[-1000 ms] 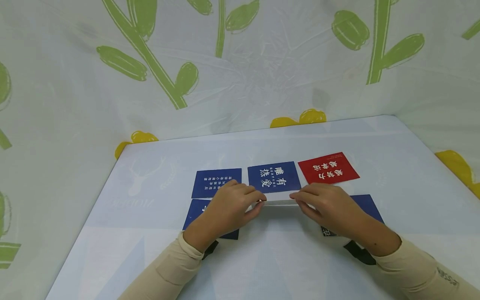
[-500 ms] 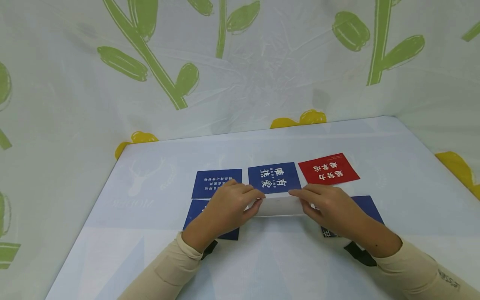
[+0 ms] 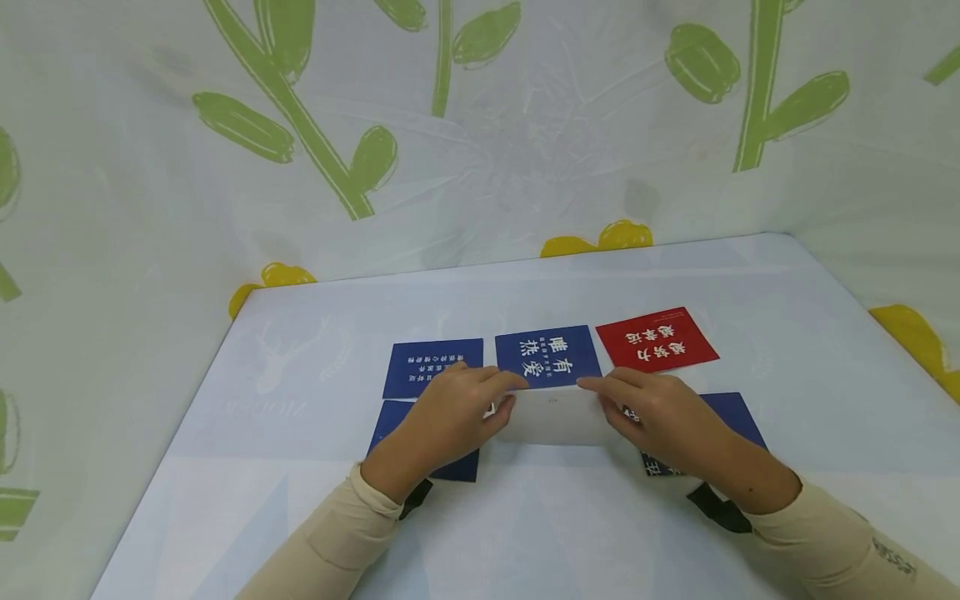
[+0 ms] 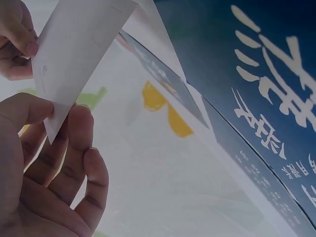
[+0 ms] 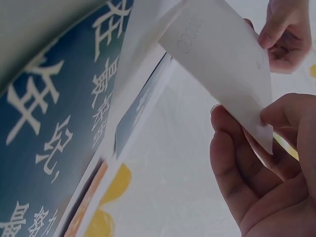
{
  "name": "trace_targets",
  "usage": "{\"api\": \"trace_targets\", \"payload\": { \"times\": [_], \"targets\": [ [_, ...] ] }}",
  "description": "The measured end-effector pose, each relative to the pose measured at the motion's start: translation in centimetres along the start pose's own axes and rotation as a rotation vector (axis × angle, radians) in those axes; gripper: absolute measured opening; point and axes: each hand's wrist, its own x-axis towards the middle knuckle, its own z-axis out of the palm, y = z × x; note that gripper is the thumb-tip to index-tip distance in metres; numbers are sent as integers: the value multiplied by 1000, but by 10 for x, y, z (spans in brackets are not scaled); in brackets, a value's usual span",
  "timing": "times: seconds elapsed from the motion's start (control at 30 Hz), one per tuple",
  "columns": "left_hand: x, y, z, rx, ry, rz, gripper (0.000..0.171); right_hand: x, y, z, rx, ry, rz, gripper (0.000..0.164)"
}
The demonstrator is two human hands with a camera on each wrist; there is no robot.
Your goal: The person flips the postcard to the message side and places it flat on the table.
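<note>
A card with its white back showing is pinched at two corners between thumb and fingers, one corner per hand. My left hand grips its left end and my right hand its right end. In the left wrist view the white card slants up from my left thumb and fingers, the right hand on its other end. Faint small marks show on the white back in the right wrist view, where my right hand pinches the near corner. The card's other face is hidden.
Behind the held card lies a blue card with white characters. A red card is right of it, another blue card left. One blue card lies partly under my left arm, another by my right wrist.
The held card has tilted, its lower edge swinging down toward me, so more of its white back shows. Both hands stay almost in place; the cards on the table have not moved.
</note>
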Motion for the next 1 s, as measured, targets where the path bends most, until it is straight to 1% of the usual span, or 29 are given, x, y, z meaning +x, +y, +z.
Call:
{"api": "trace_targets", "payload": {
  "times": [0.17,0.33,0.47,0.67,0.87,1.0],
  "targets": [
    [0,-2,2,-7,-19,-22,21,0,2,0,9,-16,0,53],
    [-1,-3,3,10,-47,-51,23,-1,3,1,35,-36,19,57],
    [-1,-3,4,14,-96,-102,27,-2,4,2,54,-58,38,57],
    [-3,-2,5,0,-161,-178,29,-2,5,3,63,-88,61,58],
    [-4,-2,7,-6,-197,-203,33,-2,7,5,55,-112,70,59],
    [-4,-2,8,-31,-221,-223,36,-2,8,7,45,-133,73,61]
  ]
}}
